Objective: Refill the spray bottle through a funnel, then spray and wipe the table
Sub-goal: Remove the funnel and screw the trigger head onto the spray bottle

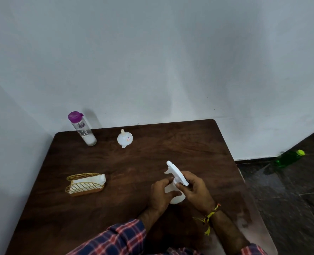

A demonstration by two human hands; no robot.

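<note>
A white spray bottle [177, 196] stands on the dark wooden table [134, 162] near its right front. My left hand [160, 195] grips the bottle's body. My right hand [195, 188] holds the white trigger head [175, 172] at the neck, fingers curled around it. A white funnel [125, 138] lies upside down at the back of the table, apart from both hands. A clear water bottle with a purple cap [82, 128] stands at the back left corner.
A gold wire holder with white paper napkins [85, 184] sits at the left of the table. A green bottle with a yellow cap [288, 158] lies on the dark floor to the right. A pale wall stands right behind the table.
</note>
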